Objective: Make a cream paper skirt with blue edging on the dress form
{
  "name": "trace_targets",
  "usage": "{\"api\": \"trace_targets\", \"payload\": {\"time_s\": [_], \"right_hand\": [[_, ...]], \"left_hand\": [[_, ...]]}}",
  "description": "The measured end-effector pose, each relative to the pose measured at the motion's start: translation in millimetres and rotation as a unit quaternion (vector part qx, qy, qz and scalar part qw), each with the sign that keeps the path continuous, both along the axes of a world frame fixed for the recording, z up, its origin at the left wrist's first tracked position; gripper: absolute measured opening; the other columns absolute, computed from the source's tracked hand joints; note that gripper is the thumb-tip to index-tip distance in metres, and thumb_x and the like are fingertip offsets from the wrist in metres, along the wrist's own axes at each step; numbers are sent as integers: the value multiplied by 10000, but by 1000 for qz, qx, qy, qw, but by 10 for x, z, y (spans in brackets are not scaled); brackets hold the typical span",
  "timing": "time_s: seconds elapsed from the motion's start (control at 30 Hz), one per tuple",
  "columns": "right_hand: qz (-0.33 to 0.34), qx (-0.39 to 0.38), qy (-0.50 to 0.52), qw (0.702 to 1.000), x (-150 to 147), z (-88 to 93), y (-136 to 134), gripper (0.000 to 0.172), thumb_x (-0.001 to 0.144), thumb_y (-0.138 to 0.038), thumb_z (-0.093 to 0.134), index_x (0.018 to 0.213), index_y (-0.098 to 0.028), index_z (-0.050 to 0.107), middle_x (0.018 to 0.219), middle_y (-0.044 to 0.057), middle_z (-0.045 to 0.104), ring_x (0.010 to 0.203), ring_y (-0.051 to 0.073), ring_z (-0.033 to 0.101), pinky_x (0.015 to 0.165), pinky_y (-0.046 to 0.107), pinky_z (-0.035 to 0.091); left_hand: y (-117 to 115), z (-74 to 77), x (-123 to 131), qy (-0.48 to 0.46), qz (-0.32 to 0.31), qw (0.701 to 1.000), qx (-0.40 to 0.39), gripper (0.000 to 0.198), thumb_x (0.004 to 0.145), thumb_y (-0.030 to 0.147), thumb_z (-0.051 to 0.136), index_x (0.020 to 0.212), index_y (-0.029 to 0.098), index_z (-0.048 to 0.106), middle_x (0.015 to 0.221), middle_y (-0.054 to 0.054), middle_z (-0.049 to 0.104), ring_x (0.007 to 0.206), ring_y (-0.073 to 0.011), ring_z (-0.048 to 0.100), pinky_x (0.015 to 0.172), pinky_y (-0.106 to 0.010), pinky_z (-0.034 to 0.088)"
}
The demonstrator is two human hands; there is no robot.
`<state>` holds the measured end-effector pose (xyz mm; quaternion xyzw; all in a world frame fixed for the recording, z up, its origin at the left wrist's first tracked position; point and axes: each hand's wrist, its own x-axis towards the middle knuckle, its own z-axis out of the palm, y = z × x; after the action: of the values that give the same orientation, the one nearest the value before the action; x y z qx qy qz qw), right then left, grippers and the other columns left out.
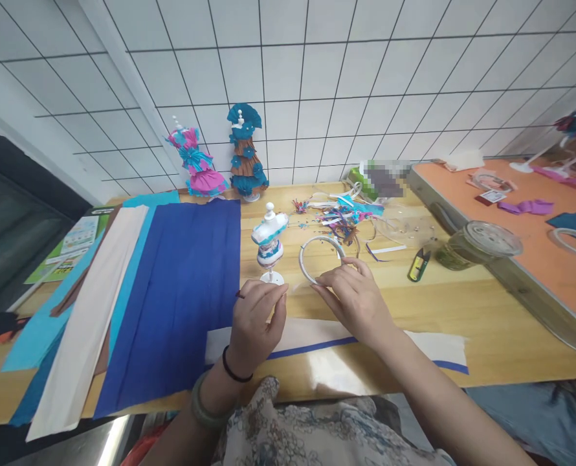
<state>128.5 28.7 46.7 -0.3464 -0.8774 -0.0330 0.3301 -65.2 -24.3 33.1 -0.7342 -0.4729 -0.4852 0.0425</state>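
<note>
Floral-print clothing (268, 430) sits below the fingers. Right hand (353, 299) pinches a tape roll (301, 260) by its edge; left hand (256, 317) has thumb and forefinger together, contents unclear, just before a miniature dress form (270, 232).

Craft workspace | dressed miniature mannequins (250, 168) | coloured sheets (186, 278) | scraps (349, 217) | wooden worktable (482, 310)

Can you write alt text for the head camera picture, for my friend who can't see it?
A person's right hand holds a white ring at a wooden table, the left hand pinched beside it, with a small white dress form behind. A dark blue sheet lies to the left; two dolls' dress stands in colourful outfits stand near a tiled wall.
</note>
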Motion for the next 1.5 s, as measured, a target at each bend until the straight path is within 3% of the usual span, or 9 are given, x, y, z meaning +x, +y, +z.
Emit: {"api": "trace_targets", "payload": {"time_s": [0.17,0.3,0.47,0.63,0.8,1.0,1.17,1.37,1.5], "right_hand": [[-4,-5,2,1000,-36,21,50,69,894,-222,524,836,-213,559,710,5,660,689,148,603,914,386,366],[5,8,3,1000,-82,53,103,103,907,-229,506,818,-216,556,691,4,656,672,146,591,916,387,370],[10,4,0,1000,-116,48,180,109,910,-239,503,822,-210,561,694,11,650,677,151,587,924,391,375],[19,-2,5,1000,-112,41,246,139,920,-266,480,824,-199,555,701,36,637,688,172,567,819,364,427],[20,-12,27,999,-128,1,289,142,918,-267,480,819,-188,544,715,58,629,694,191,552,689,334,432],[25,-32,55,998,-160,-20,258,141,923,-268,464,848,-178,543,748,71,621,710,196,556,669,337,434],[21,-45,78,996,-156,26,212,130,915,-256,473,846,-167,537,741,75,597,687,194,530,649,338,425],[16,-35,85,996,-132,49,179,90,910,-241,487,872,-172,531,730,62,583,681,188,514,644,330,412],[8,-38,86,996,-134,49,165,80,908,-239,494,870,-177,527,721,54,578,678,184,510,646,325,407]], "left_hand": [[35,-53,-7,-69,109,992,-8,210,763,148,621,939,211,526,852,-43,610,800,-185,579,734,-355,459],[149,-98,-9,-191,184,960,-90,346,711,238,693,1002,209,507,940,-62,598,844,-194,571,735,-349,467],[316,-124,-11,-309,85,923,-212,519,733,284,691,1188,216,450,1045,-86,661,963,-218,619,855,-384,477],[446,-130,-32,-319,22,919,-229,308,800,316,616,1086,216,564,1099,-69,661,1043,-212,605,924,-369,465],[575,-130,-13,-358,-80,896,-251,321,839,321,555,1135,203,515,1177,-93,622,1109,-208,574,932,-340,459],[616,-97,74,-463,-112,852,-218,337,812,319,596,1116,218,494,1062,-54,600,897,-142,589,773,-254,476],[552,-35,139,-502,-158,816,-238,286,840,280,562,1111,212,499,871,-5,521,632,-75,419,549,-194,365],[476,31,153,-526,-222,760,-311,240,829,206,534,1067,183,518,813,2,472,612,-79,357,541,-219,306],[458,74,164,-537,-227,746,-323,260,822,218,545,1076,173,518,806,-2,472,611,-80,361,534,-225,295]]}}
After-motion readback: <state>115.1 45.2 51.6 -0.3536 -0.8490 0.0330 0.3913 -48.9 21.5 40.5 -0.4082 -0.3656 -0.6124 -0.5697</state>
